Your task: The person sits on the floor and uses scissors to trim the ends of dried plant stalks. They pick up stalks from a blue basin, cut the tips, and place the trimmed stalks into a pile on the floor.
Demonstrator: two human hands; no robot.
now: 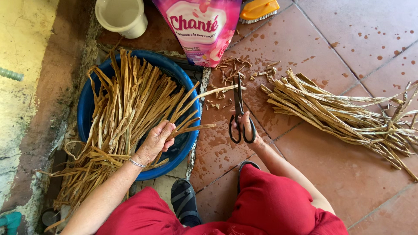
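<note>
So the person's crouched on a wet terracotta tiled floor (pixel 331 174), red clothes, dark sandals, looking straight down at the work. The left hand (pixel 154 141) is curled closed around a few dried leaf strips (pixel 191 114), pinching them near their middle so the free ends stick out to the right, over the rim of a blue basin (pixel 185 85). That basin is stuffed with a big heap of the same tan strips (pixel 122 109), which spill out over its lower left edge onto the ground. The right hand (pixel 247 128) has its fingers through the loops of a pair of black scissors (pixel 238 111), gripping them with the blades pointing away from the body; the blades look nearly closed right at the tip of the longest held strip, touching it or just about. Just beyond the scissors there's a scatter of small snipped bits (pixel 235 69) on the tiles. Off to the right, well apart from the basin, lies a loose bundle of strips (pixel 344 115) on the floor. At the top edge there's a pink plastic pouch (pixel 200 28), a cream plastic cup (pixel 123 15) to its left and an orange scrubbing brush (pixel 259 9) to its right.
</note>
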